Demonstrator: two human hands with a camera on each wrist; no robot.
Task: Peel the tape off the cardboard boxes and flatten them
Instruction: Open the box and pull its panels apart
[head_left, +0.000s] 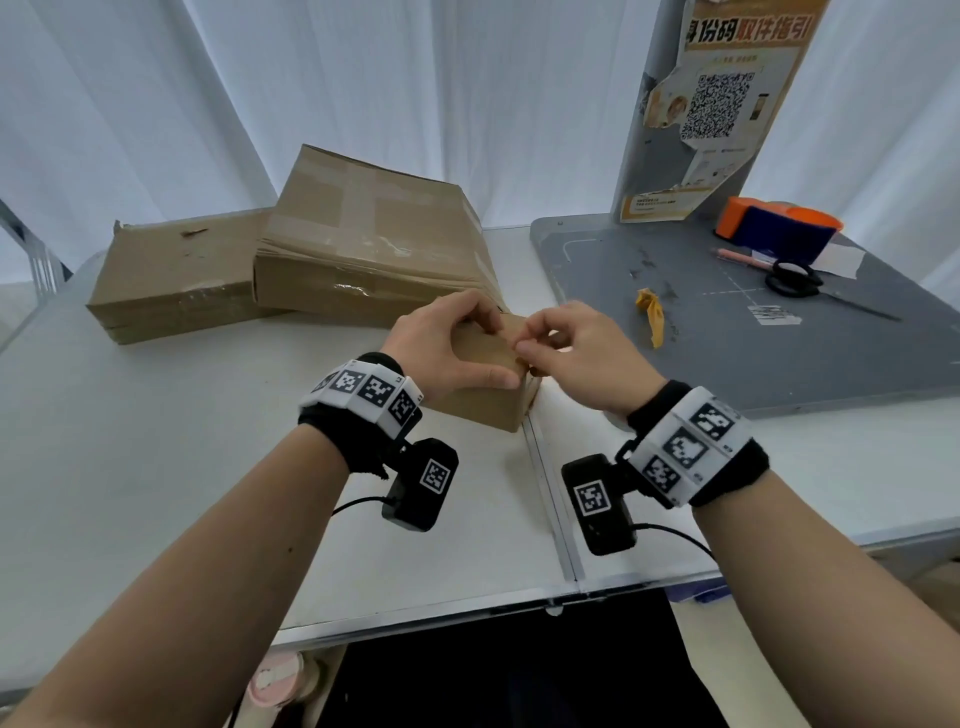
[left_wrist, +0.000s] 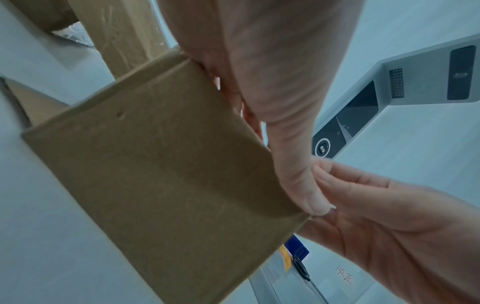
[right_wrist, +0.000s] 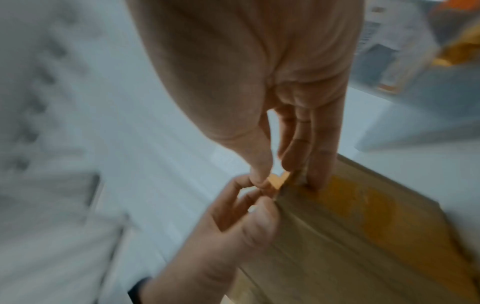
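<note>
A small cardboard box (head_left: 488, 374) sits on the white counter (head_left: 156, 467) near its middle seam, with both hands working at its upper right corner. The left hand (head_left: 441, 343) curls over the box top, thumb laid along the near edge and fingers bent on the far edge: its grip holds the box. The right hand (head_left: 576, 348) meets it from 3 o'clock, thumb and forefinger pressed together on a small tab of yellowish tape (right_wrist: 276, 181) lifted at that corner; a band of the same tape runs along the box top in the right wrist view, which is blurred.

At 11 o'clock from the small box lies a larger taped box (head_left: 374, 244), leaning on a flat box (head_left: 176, 275) at 10 o'clock. At 2 o'clock a grey mat (head_left: 727, 332) carries a crumpled strip of tape (head_left: 652, 314), black scissors (head_left: 795, 280), a pink pen (head_left: 743, 257) and an orange and blue tape dispenser (head_left: 776, 223). Behind it stands a grey post with a poster (head_left: 722, 98) bearing a QR code and large Chinese characters, partly cut off, reading about "码取件指引".
</note>
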